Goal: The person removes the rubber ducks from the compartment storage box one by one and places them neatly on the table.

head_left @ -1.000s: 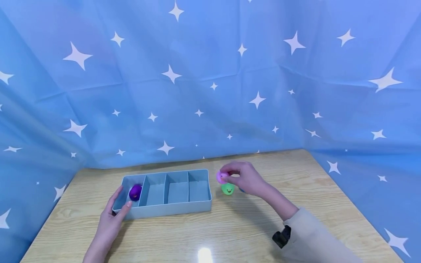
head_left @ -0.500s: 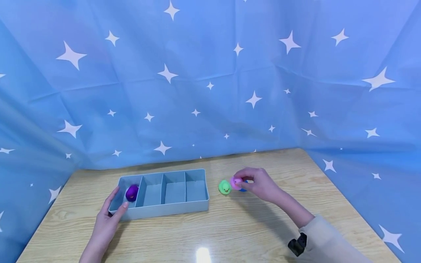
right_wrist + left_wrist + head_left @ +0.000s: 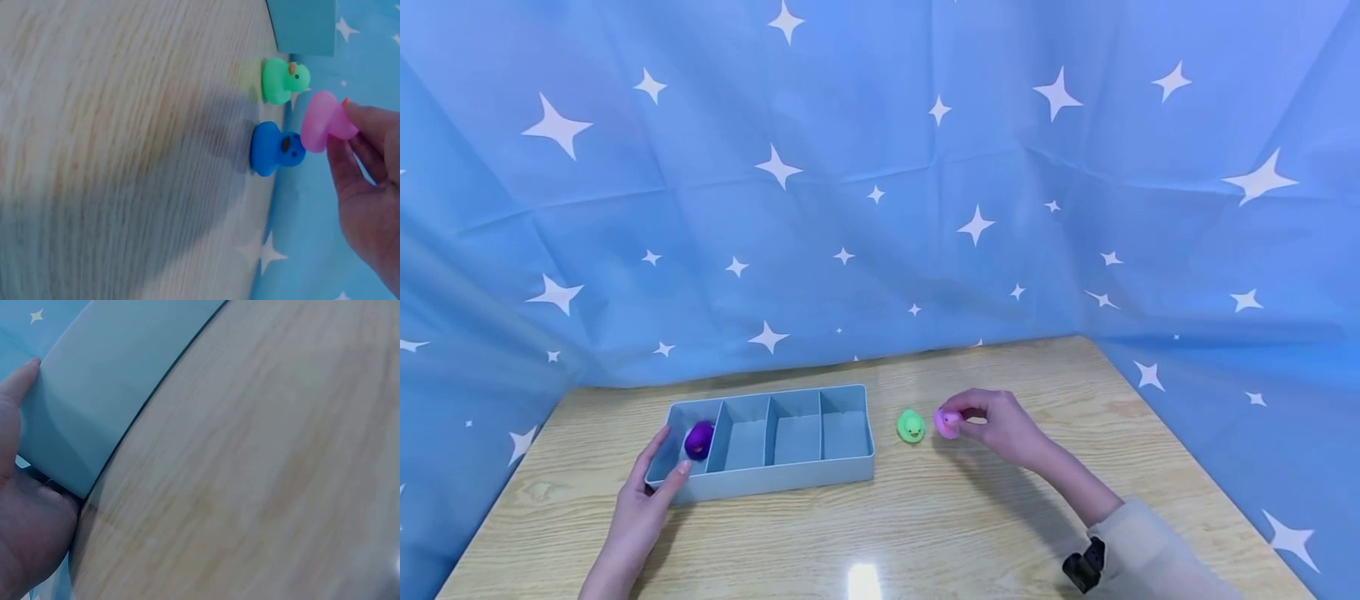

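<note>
Star-print blue backdrop (image 3: pixel 880 167) behind a wood-grain table (image 3: pixel 925 525). Divided tray (image 3: pixel 820 467), four compartments: purple duck (image 3: pixel 698 439) sits in the leftmost, the other three bare. Left hand (image 3: pixel 638 512) braces the tray's near-left corner, fingers straight against the wall. Right hand (image 3: pixel 1003 425) pinches a pink duck (image 3: pixel 947 422) just above the table, right of the tray. Green duck (image 3: pixel 911 426) and blue duck (image 3: pixel 275 149) stand beside it, unsorted. One of four placed, by the look. No legible writing anywhere.

Glossy wood-grain table (image 3: pixel 970 517). Matt, smooth plastic organiser tray (image 3: pixel 775 479). Smooth rubbery pink duck (image 3: pixel 946 423), green duck (image 3: pixel 911 426), blue duck (image 3: pixel 272 149); creased cloth backdrop (image 3: pixel 880 208).
</note>
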`<action>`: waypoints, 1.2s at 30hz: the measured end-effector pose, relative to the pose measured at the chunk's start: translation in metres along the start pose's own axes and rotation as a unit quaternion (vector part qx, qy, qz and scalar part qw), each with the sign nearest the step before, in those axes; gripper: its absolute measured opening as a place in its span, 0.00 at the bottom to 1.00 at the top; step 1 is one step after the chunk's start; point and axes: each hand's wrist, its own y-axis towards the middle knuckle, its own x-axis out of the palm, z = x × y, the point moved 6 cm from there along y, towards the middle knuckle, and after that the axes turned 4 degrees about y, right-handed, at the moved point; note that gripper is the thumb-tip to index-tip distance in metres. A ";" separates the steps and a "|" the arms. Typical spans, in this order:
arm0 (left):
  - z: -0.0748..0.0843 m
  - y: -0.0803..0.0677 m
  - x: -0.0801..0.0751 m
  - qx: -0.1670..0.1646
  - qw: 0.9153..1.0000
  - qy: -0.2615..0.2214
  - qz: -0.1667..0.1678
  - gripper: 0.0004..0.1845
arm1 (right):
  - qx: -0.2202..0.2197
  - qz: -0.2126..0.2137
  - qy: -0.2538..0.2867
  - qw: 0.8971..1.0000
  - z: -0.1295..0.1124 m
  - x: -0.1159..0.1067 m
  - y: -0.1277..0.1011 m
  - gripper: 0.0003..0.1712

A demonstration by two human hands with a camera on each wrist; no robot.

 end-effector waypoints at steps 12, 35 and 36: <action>0.000 0.000 0.000 -0.003 1.000 0.003 -0.003 0.45 | -0.004 0.001 0.008 1.000 0.004 0.001 0.000 0.12; -0.003 0.003 0.000 -0.009 1.000 0.015 -0.008 0.45 | -0.013 -0.007 0.003 1.000 0.004 0.004 0.000 0.15; -0.003 0.003 0.000 -0.009 1.000 0.015 -0.008 0.45 | -0.013 -0.008 0.005 1.000 0.004 0.004 0.000 0.15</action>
